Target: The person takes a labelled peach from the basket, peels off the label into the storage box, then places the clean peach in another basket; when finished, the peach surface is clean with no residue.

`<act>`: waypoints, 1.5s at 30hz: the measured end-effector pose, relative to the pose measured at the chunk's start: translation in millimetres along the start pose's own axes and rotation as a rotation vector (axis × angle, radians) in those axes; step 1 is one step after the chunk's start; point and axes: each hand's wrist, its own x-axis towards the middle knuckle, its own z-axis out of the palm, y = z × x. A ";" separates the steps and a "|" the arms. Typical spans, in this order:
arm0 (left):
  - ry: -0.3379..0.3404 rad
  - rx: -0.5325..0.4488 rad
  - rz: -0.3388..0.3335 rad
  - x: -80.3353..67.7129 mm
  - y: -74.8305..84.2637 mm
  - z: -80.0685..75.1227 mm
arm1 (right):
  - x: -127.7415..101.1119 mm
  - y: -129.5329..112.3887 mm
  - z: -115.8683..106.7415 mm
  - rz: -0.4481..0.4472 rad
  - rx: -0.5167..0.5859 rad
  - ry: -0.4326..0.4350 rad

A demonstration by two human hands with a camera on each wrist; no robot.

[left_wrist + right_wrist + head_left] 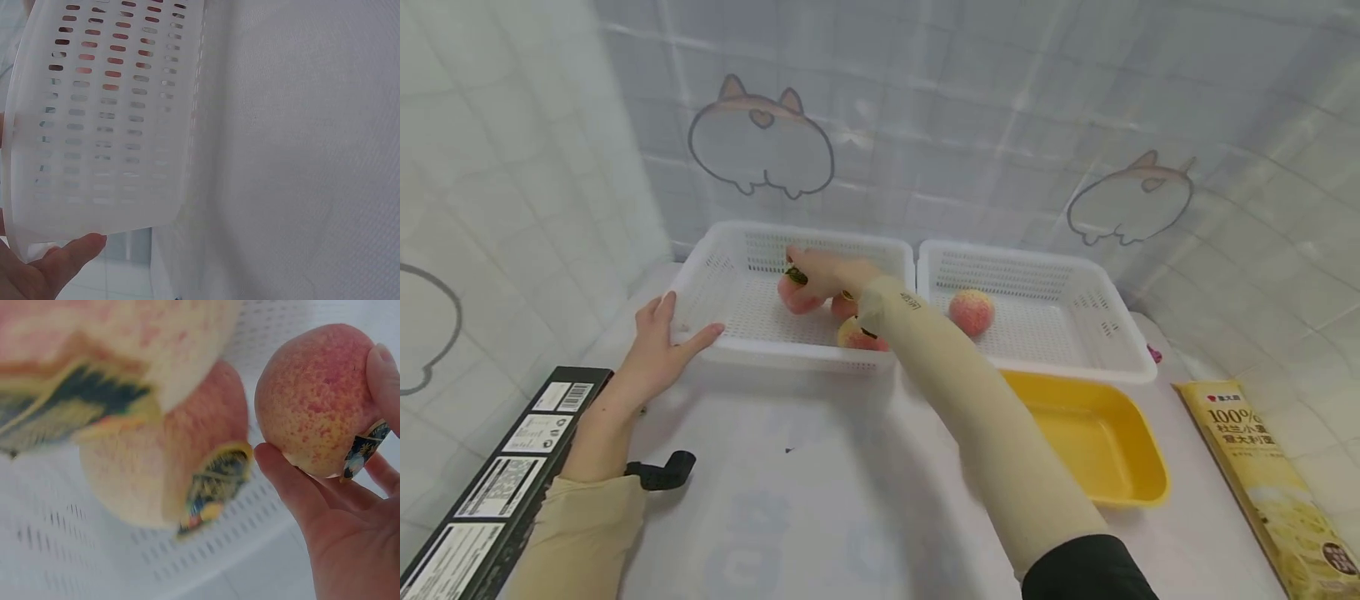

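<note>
My right hand (831, 271) reaches into the left white plastic basket (805, 358) and grips a pinkish peach (312, 394) with a dark label, thumb on one side and fingers on the other. Two more peaches lie close by in the same basket: a labelled one (134, 481) and another at the front (855, 336), partly covered by my sleeve. With my left hand (655, 346) I hold that basket at its front left corner, the thumb (87, 247) along the front and the fingers at the left rim.
A second white basket (1067, 358) on the right contains one peach (972, 312). In front of it sits a yellow tub (1138, 450), partly behind my right arm. A yellow food packet (1262, 475) lies far right; a long black box (512, 467) lies left, near a small black object (670, 471).
</note>
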 end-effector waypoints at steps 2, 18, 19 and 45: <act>0.002 0.005 -0.003 1.7 -1.9 -4.2 | -8.1 -3.0 -2.8 -0.051 0.050 -0.009; 0.028 0.037 0.030 10.0 -16.3 -22.9 | -85.0 -4.4 -4.1 -0.534 -0.424 0.208; 0.027 0.034 0.032 10.0 -16.5 -23.2 | -92.9 -1.8 -1.2 -0.546 -0.413 0.216; 0.198 0.156 0.143 -10.9 16.5 -29.7 | -165.9 106.0 120.0 -0.543 -0.370 0.207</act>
